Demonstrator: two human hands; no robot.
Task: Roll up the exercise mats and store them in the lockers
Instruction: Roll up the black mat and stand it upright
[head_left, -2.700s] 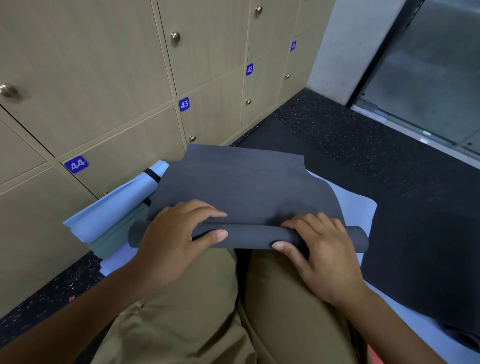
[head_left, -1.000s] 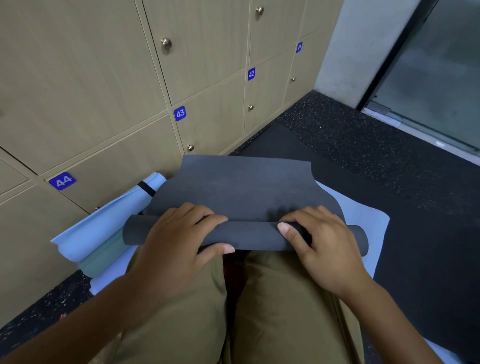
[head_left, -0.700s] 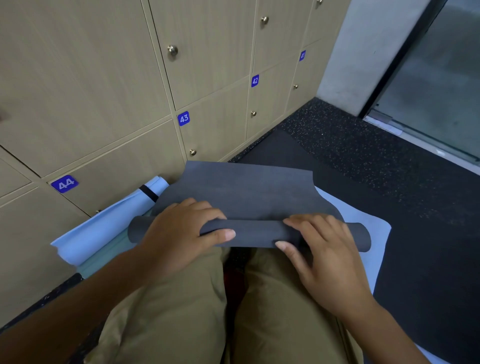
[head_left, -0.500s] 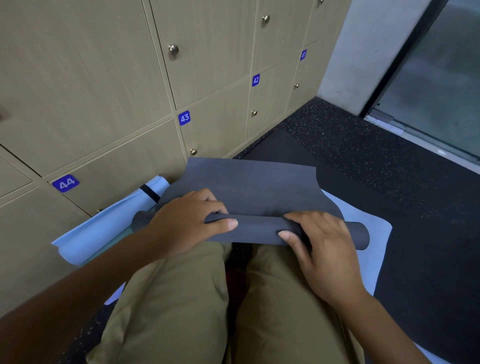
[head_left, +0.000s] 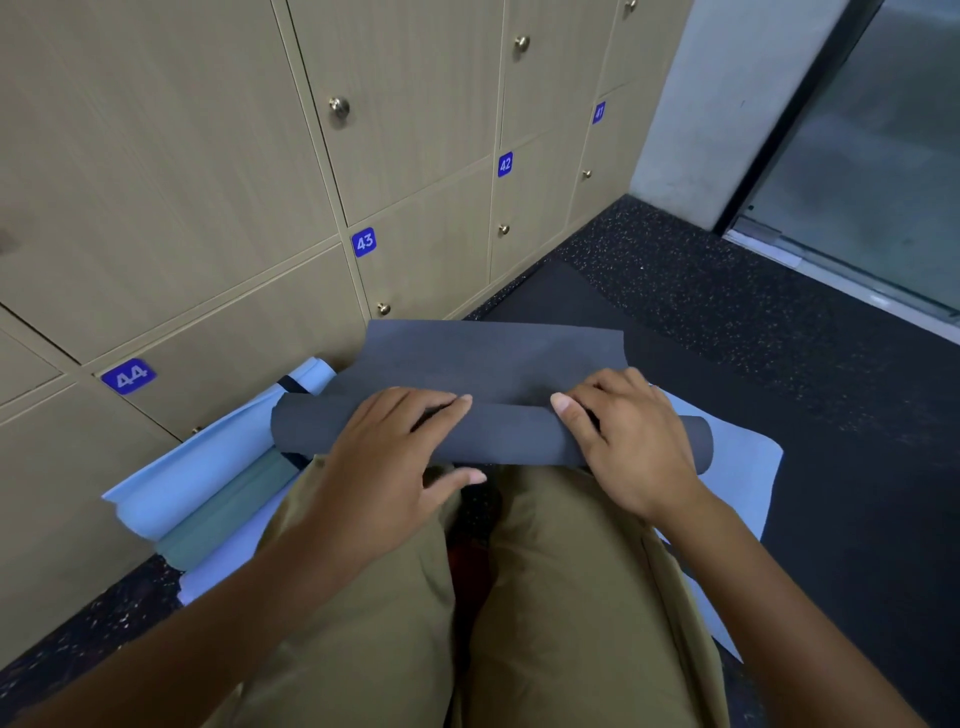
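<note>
My left hand (head_left: 384, 457) and right hand (head_left: 628, 447) curl over the dark grey foam mat roll (head_left: 498, 434) across my knees, fingers close together, thumbs underneath. Unrolled flap reaches toward the tan wooden lockers (head_left: 426, 260); speckled black floor (head_left: 727, 312) open to the right.

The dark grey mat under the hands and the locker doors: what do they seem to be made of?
Dark grey mat: probably thin foam or rubber, matte; it rolls softly without creasing. Locker doors: likely wood-grain laminate, beige, smooth, with fine vertical grain and metal-looking knobs.
</note>
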